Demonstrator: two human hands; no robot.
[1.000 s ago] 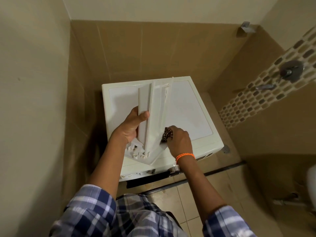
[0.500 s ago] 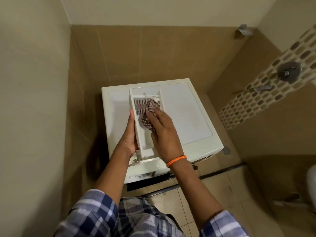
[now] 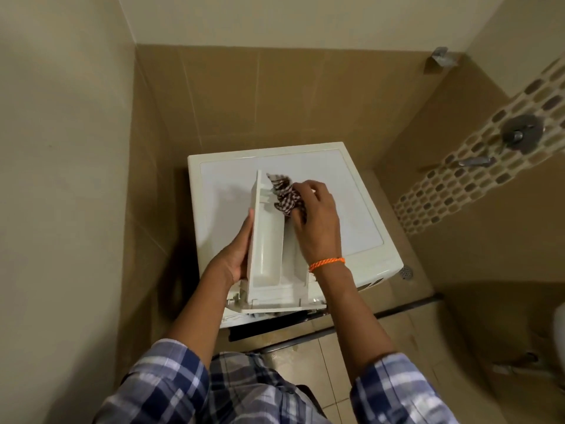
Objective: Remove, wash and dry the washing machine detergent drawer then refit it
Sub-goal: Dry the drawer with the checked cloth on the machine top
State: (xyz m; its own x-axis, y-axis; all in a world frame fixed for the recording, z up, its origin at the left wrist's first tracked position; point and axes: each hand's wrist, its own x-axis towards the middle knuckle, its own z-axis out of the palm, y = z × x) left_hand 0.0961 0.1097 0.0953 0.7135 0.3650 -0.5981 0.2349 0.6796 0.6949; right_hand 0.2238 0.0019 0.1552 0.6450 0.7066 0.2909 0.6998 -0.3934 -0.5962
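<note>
Head view: the left hand [image 3: 234, 264] grips the drawer [image 3: 269, 240] along its left wall, fingers curled round that side and the palm under it. The right hand [image 3: 316, 224] reaches into the drawer from the right, its fingers bent around a checked cloth [image 3: 286, 194] and pressing it into the drawer's far compartment. An orange band [image 3: 326, 264] sits on the right wrist. The drawer is held above the front half of the washer [image 3: 360, 209] top, its front panel toward the person and overhanging the washer's front edge, its open side up. Count: one drawer, one cloth, one washer, two hands, both clamped on something. On the tiled wall to the right are one round valve [image 3: 522, 133] and one spout [image 3: 475, 162] below it.
</note>
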